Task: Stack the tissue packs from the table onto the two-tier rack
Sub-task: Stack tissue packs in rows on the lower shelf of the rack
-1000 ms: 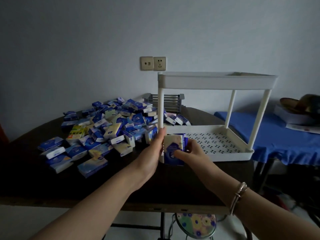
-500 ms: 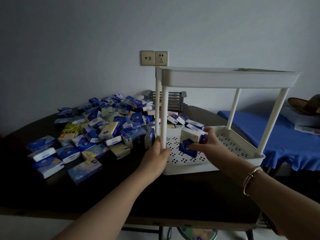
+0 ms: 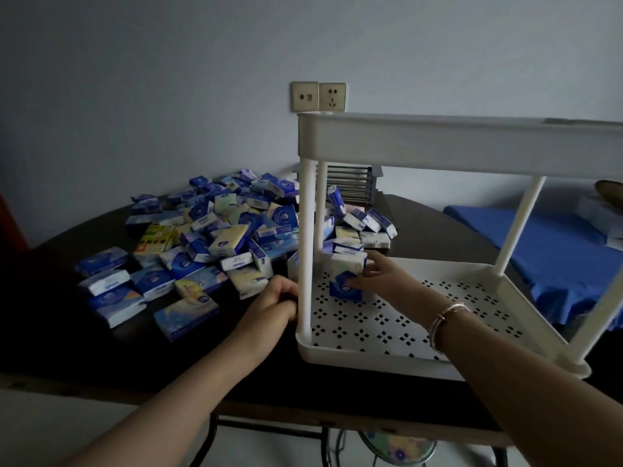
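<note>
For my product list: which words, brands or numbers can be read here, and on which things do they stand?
None can be read with certainty.
Tissue packs: white brand word on blue, too blurred.
Yellow-green pack: dark print, too small.
Pack that the right hand holds on the rack: round emblem only, no clear text.
Wall sockets: no text.

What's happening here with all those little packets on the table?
A person is moving small blue-and-white tissue packs from a loose pile on the dark table onto a white plastic two-tier rack. The right hand is setting one pack at the back left corner of the perforated lower tier, otherwise bare. The left hand rests by the rack's front left post, fingers curled.
</note>
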